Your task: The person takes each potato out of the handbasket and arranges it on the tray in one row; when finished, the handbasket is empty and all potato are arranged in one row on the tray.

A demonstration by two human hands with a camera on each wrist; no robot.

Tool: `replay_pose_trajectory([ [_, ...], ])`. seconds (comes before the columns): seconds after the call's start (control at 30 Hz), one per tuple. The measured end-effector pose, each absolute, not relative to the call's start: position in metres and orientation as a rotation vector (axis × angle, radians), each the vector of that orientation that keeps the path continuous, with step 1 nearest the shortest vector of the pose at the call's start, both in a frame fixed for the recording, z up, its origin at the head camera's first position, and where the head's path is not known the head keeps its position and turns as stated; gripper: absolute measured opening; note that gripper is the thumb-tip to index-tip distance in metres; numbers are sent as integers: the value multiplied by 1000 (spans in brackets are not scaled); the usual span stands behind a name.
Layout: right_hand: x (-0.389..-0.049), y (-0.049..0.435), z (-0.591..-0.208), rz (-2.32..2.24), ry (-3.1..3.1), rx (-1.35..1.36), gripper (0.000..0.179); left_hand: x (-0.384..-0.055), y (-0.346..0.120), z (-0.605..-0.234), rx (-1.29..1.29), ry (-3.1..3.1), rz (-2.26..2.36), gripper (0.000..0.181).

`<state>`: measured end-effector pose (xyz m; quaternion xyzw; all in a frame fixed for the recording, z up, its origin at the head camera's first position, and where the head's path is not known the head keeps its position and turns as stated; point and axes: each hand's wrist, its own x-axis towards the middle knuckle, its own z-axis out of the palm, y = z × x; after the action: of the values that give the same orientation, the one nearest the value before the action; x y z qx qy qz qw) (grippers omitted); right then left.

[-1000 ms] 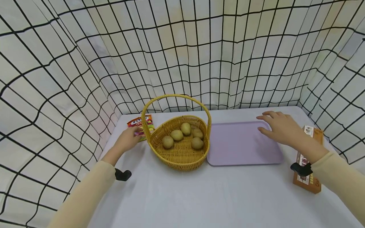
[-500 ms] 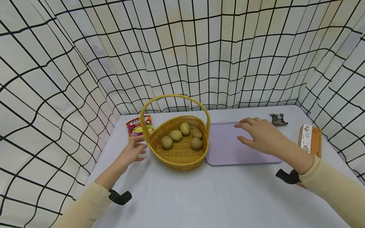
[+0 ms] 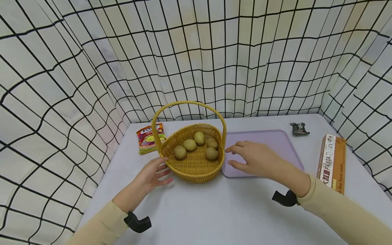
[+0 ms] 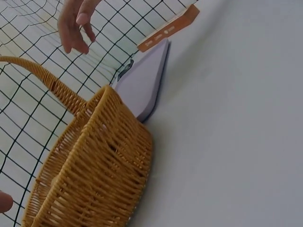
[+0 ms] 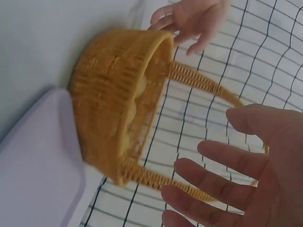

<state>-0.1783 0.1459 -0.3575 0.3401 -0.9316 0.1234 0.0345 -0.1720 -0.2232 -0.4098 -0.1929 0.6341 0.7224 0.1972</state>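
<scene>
A yellow wicker basket [image 3: 196, 172] with a tall arched handle stands on the table, several round yellow-brown fruits or potatoes [image 3: 190, 145] lying inside. At its front left rim is my left hand [image 3: 153, 175], fingers spread and relaxed; whether they touch the wicker I cannot tell. My right hand [image 3: 257, 159] hovers over the lilac tray [image 3: 275, 136], its fingertips close to the basket's right side. In the right wrist view, the loosely extended fingers [image 5: 222, 184] of that hand hold nothing. The left wrist view shows the basket's woven wall [image 4: 104, 161] close up.
Behind the basket's left side lies a colourful snack packet [image 3: 147, 139]. A small black wrapped packet [image 3: 299, 129] sits at the back right. An orange and white pasta box [image 3: 332, 163] lies at the right edge. Black netting [image 3: 196, 61] over white cloth surrounds the table.
My left hand has come off the snack packet, moving forward and right to the basket. The right hand has swept left across the tray, uncovering the black packet and pasta box.
</scene>
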Motion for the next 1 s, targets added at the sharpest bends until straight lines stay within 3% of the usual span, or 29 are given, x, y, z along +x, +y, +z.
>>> replay_pose_trajectory([
  [0.53, -215, 79, -367, 386, -2979, 1254, 43, -172, -200, -420, -599, 1650, 2216, 80],
  [1.0, -267, 32, -353, 157, -3391, 1255, 48, -167, -198, -416, -578, 1598, 2287, 83],
])
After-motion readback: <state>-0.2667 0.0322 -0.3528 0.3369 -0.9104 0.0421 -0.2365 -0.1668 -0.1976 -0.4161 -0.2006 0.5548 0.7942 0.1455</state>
